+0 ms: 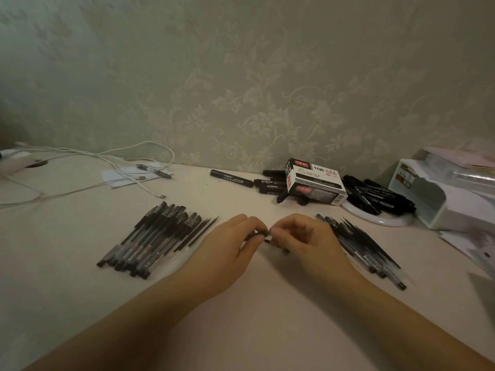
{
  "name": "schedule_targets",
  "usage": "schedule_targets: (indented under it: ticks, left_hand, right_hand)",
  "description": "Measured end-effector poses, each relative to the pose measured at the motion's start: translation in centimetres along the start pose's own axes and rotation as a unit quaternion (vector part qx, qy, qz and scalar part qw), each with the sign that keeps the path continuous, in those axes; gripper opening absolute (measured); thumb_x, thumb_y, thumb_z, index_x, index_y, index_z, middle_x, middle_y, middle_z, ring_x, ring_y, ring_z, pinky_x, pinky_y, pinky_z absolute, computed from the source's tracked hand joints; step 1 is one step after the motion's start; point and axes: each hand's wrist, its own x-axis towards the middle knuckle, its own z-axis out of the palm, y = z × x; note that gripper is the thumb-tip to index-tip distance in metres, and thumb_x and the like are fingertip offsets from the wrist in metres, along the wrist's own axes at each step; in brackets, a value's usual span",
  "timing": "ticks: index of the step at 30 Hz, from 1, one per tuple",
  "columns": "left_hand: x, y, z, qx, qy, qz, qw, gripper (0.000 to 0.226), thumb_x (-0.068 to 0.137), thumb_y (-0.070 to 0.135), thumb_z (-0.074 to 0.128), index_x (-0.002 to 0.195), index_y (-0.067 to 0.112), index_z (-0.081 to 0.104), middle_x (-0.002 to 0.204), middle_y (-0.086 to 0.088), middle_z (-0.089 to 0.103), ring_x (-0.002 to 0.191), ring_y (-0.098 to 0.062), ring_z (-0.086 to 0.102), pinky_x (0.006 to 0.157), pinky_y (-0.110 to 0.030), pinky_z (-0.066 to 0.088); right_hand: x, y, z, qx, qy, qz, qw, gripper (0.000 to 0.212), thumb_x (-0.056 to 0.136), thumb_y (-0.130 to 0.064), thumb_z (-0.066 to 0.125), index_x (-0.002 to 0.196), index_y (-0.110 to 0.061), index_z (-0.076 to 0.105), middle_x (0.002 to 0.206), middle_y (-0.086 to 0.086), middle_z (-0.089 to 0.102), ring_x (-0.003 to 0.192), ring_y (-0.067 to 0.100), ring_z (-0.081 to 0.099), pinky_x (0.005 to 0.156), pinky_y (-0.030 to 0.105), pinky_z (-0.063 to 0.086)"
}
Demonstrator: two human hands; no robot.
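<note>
Both my hands meet at the middle of the table [80, 226], close in front of me. My left hand [231, 246] has its fingers curled in, thumb and fingertips pinching one end of a thin black pen [259, 233]. My right hand [304, 236] pinches the same pen from the other side, its fingers bent over it, so the pen sits just above the table between the two hands. Most of its length is hidden by my fingers, and I cannot tell whether it is one piece or two. To my left, a pile of black gel pens [152, 236] lies side by side on the table, with a few bare refills [199, 231] along its right edge. To my right lies a second pile of pens [361, 246], just beside my right hand. Further back, a marker box [316, 183] rests on some loose black markers [269, 183]. More markers [380, 196] are heaped on a white plate [375, 220]. White cables [107, 159] trail across the far left.
</note>
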Motion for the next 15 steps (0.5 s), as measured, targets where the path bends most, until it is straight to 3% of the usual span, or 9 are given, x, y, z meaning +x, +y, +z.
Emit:
schedule_targets:
  ticks: [3, 6, 8, 11, 13, 15]
  left_hand:
    - [0.02, 0.01, 0.09, 0.001, 0.0, 0.005, 1.0, 0.017, 0.098, 0.027, 0.049, 0.108, 0.024, 0.061, 0.096, 0.009, 0.058, 0.088, -0.003, 0.052, 0.076, -0.022, 0.043]
    - [0.02, 0.01, 0.24, 0.002, 0.003, 0.008, 1.0, 0.015, 0.098, 0.027, 0.05, 0.106, 0.023, 0.061, 0.093, 0.009, 0.058, 0.085, -0.003, 0.05, 0.074, -0.02, 0.041]
    - [0.05, -0.05, 0.16, -0.003, 0.006, 0.005, 1.0, 0.015, 0.098, 0.026, 0.05, 0.106, 0.022, 0.062, 0.094, 0.008, 0.059, 0.086, -0.003, 0.051, 0.074, -0.019, 0.041]
    - [0.12, -0.16, 0.0, -0.003, 0.006, 0.0, 1.0, 0.016, 0.098, 0.026, 0.05, 0.107, 0.022, 0.062, 0.095, 0.009, 0.06, 0.087, -0.004, 0.053, 0.076, -0.022, 0.044]
    - [0.12, -0.13, 0.03, 0.0, 0.004, 0.001, 1.0, 0.016, 0.098, 0.027, 0.049, 0.107, 0.023, 0.062, 0.095, 0.009, 0.06, 0.087, -0.004, 0.052, 0.075, -0.021, 0.043]
    - [0.06, -0.04, 0.14, -0.001, 0.003, 0.005, 1.0, 0.016, 0.098, 0.027, 0.05, 0.107, 0.023, 0.062, 0.094, 0.009, 0.059, 0.086, -0.003, 0.051, 0.073, -0.017, 0.04]
  right_hand:
    - [-0.16, 0.11, 0.12, -0.089, 0.011, -0.028, 0.996, 0.025, 0.092, -0.046, 0.059, 0.076, -0.029, 0.068, 0.07, -0.006, 0.068, 0.066, 0.005, 0.063, 0.065, 0.023, 0.05]
    - [-0.24, -0.05, 0.15, -0.125, 0.032, -0.042, 0.991, 0.042, 0.092, -0.056, 0.049, 0.069, -0.025, 0.065, 0.066, -0.005, 0.066, 0.062, 0.005, 0.061, 0.062, 0.02, 0.047]
    - [-0.24, -0.19, 0.09, -0.125, 0.029, -0.042, 0.991, 0.032, 0.091, -0.056, 0.051, 0.077, -0.031, 0.065, 0.075, -0.013, 0.068, 0.069, 0.003, 0.062, 0.063, 0.016, 0.047]
    - [-0.13, -0.1, 0.0, -0.122, -0.002, -0.04, 0.992, 0.004, 0.091, -0.04, 0.063, 0.09, -0.037, 0.065, 0.089, -0.016, 0.07, 0.08, 0.009, 0.064, 0.07, 0.027, 0.053]
    - [-0.18, -0.02, 0.06, -0.122, -0.005, -0.048, 0.991, 0.006, 0.093, -0.035, 0.062, 0.088, -0.034, 0.066, 0.085, -0.012, 0.07, 0.078, 0.009, 0.064, 0.07, 0.03, 0.053]
    - [-0.26, -0.02, 0.14, -0.123, 0.001, -0.048, 0.991, 0.019, 0.094, -0.042, 0.058, 0.082, -0.029, 0.067, 0.076, -0.006, 0.069, 0.071, 0.008, 0.063, 0.068, 0.029, 0.051]
